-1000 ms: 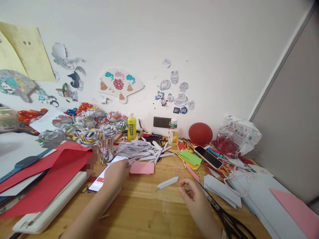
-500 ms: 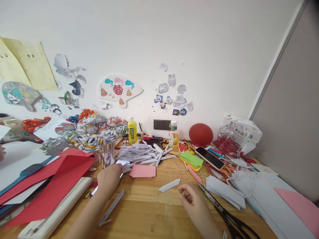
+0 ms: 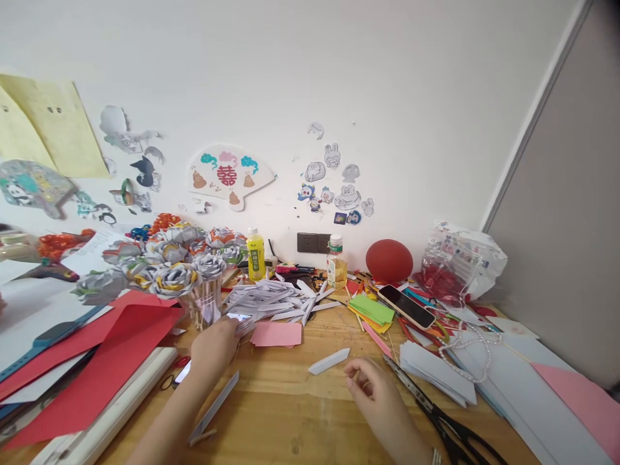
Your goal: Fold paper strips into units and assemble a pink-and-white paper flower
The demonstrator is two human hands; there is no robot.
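Observation:
My left hand (image 3: 216, 349) reaches over a lit phone (image 3: 183, 373), its fingers mostly hidden behind the back of the hand near the upper end of the screen. Just beyond lies a heap of folded white paper strips (image 3: 266, 298), with a stack of pink paper (image 3: 277, 334) to the right. My right hand (image 3: 371, 387) rests on the table, fingers loosely curled, thumb apart and nothing visible in them. Close to its fingertips lies a single folded white strip (image 3: 329, 361). Black-handled scissors (image 3: 431, 413) are beside it on the right. Another folded strip (image 3: 216, 403) lies by my left forearm.
Paper flowers (image 3: 174, 258) stand in a cup at the left, behind red paper (image 3: 106, 361) and a blue watch (image 3: 53, 336). Two bottles (image 3: 256, 255), a red balloon (image 3: 389, 261), a second phone (image 3: 405, 306), green paper (image 3: 372, 310) and white sheets (image 3: 436, 371) surround the work area.
The view has shifted very slightly. Both hands stay almost where they were, my left over the lit phone and my right on the table.

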